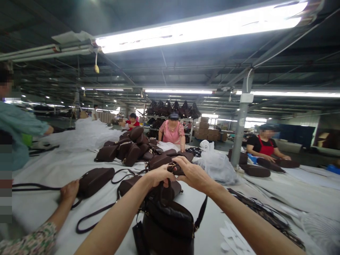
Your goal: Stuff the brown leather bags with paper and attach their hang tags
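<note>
A dark brown handbag [168, 230] stands upright on the white-covered table right in front of me, its top open and a black tag hanging at its left side. Above and beyond it, my left hand [158, 175] has its fingers closed round a dark strap [173, 168] with gold-coloured metal fittings. My right hand [192, 173] meets it from the other side, fingertips closed on the same strap. Just how the fittings sit between the fingers is partly hidden. More brown bags lie directly behind both hands.
A heap of brown bags [130, 147] lies further back. A clear plastic bag [217, 164] stands right of centre, with dark straps [265, 216] and white cut pieces [233, 235] nearer. At left, a co-worker's hand [69, 191] touches another bag [97, 180]. A grey post [240, 127] rises at right.
</note>
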Demonstrator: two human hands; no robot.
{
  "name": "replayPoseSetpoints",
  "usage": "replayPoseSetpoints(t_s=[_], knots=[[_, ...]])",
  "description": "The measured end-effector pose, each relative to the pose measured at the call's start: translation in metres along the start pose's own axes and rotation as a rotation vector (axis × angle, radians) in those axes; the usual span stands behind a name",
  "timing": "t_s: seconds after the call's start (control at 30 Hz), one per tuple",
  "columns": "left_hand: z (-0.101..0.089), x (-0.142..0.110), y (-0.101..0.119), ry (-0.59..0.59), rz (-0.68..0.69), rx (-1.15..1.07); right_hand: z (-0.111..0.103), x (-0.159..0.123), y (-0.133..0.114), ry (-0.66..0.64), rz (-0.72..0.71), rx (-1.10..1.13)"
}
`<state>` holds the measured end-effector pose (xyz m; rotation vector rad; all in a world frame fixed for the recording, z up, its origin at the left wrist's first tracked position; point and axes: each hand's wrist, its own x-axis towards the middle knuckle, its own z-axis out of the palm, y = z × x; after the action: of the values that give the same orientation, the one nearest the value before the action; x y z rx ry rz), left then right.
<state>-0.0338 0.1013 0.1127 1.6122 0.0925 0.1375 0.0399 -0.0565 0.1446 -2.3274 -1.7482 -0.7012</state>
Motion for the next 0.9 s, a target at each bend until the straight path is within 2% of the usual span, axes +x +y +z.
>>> replayPoseSetpoints(t_s=[0.13,0.27,0.37,0.47,0.7,0.77,0.9], knots=[[0.001,-0.002,0.005,-0.134,-0.064,0.181,-0.006,0.004,-0.006,-0.133,-0.177,-0.136],[-0.004,-0.01,0.009,-0.2,-0.068,0.15,-0.009,0.004,-0.004,-0.228,-0.188,-0.008],[-0.012,-0.014,0.011,-0.203,-0.033,0.183,-0.004,0.0,0.002,-0.214,-0.187,0.136],[-0.016,-0.015,0.012,-0.21,-0.01,0.221,0.001,-0.002,0.009,-0.197,-0.189,0.18],[-0.017,-0.019,0.011,-0.22,-0.046,0.155,0.001,-0.002,0.025,-0.192,-0.105,-0.038],[-0.017,-0.021,0.01,-0.226,-0.039,0.144,0.002,-0.004,0.025,-0.193,-0.112,-0.046],[-0.013,-0.02,0.013,-0.231,-0.021,0.197,0.001,-0.005,0.008,-0.157,-0.195,0.105]])
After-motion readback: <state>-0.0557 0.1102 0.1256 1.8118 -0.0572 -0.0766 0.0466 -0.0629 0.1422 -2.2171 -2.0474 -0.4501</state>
